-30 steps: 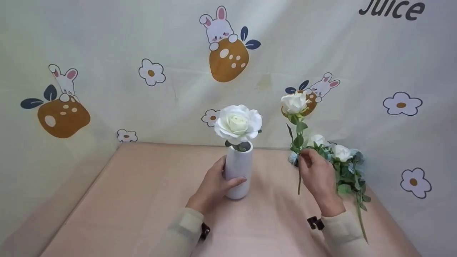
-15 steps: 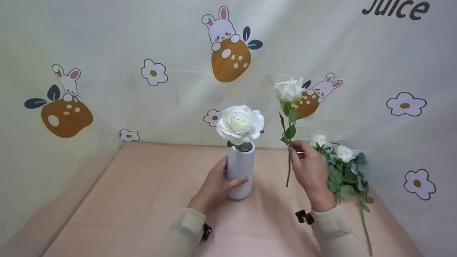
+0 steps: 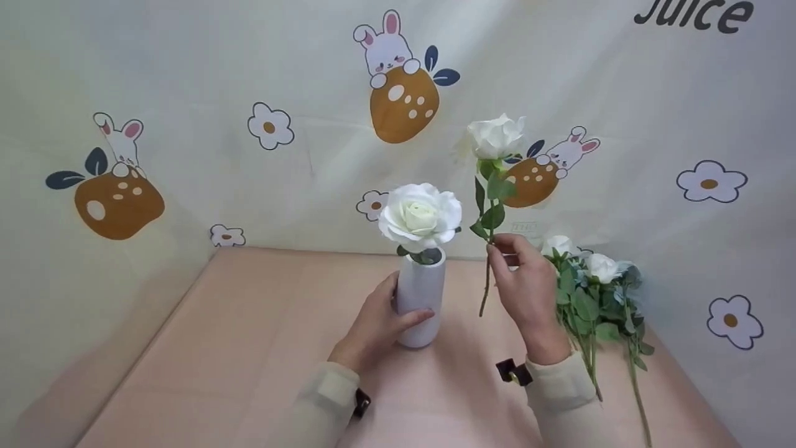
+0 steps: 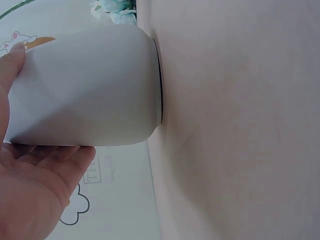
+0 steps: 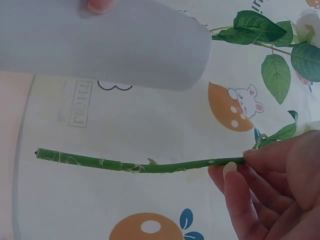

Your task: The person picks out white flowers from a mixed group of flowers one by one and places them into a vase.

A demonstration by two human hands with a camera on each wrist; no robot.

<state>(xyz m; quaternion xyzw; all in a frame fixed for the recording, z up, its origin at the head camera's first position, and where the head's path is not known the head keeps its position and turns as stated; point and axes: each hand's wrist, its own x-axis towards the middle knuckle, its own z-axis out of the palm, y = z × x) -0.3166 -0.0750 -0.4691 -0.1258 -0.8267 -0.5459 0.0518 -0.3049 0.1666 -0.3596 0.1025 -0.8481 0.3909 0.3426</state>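
A white cylindrical vase (image 3: pixel 421 298) stands upright on the table, with a large open white rose (image 3: pixel 418 216) at its mouth. My left hand (image 3: pixel 376 320) grips the vase from the left, thumb across its front; the left wrist view shows its base on the cloth. To the right, my right hand (image 3: pixel 527 283) pinches the stem of a second white rose (image 3: pixel 496 138) just below its leaves. This rose is held upright in the air, its bloom higher than the one in the vase. Its bare green stem end (image 5: pixel 80 158) points free below my fingers in the right wrist view.
More flowers lie at the table's right side: white roses (image 3: pixel 602 267) with green leaves, long stems toward the front, and pale blue blooms (image 4: pixel 122 15). A pinkish cloth covers the table (image 3: pixel 249 348). Behind it hangs a printed backdrop (image 3: pixel 311 168) with rabbits and fruit.
My right hand has moved left and upward with the pinched rose, away from the flower pile and closer to the vase. My left hand still holds the vase in place.
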